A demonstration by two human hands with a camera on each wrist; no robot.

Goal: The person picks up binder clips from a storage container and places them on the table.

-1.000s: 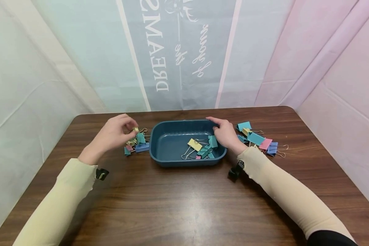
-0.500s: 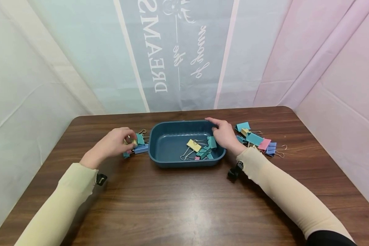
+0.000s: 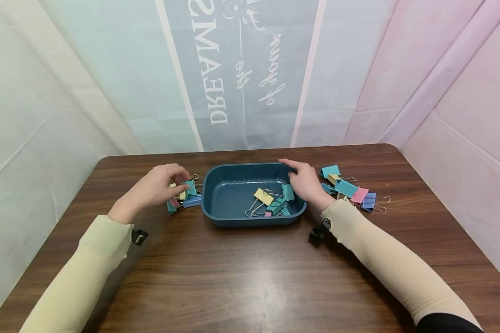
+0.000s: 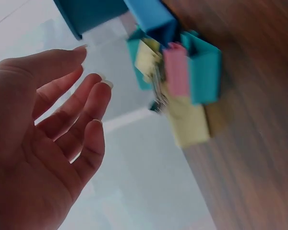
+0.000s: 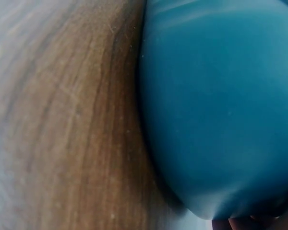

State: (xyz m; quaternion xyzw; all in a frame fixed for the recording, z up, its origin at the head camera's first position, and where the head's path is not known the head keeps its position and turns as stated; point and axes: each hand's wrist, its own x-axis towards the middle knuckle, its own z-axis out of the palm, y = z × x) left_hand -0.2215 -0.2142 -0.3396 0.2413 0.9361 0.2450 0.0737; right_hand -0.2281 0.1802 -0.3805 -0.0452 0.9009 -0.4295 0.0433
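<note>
My left hand hovers at the left pile of binder clips, its fingers loosely bent and nothing between thumb and fingertips in the left wrist view. In that pile lie a teal binder clip, a blue binder clip, and pink and yellow ones; the yellow clip also shows in the left wrist view. My right hand grips the right end of a dark teal plastic bin, its index finger reaching along the back rim. Inside the bin, a yellow binder clip lies among several teal ones.
A second pile of binder clips lies right of the bin, with a teal clip, a pink clip and a blue clip. Everything stands on a brown wooden table, with a printed curtain behind its far edge.
My left hand dipped into the left pile with a yellow binder clip in its fingertips, then let it go and rose slightly with fingers spread. The right hand stayed on the bin.
</note>
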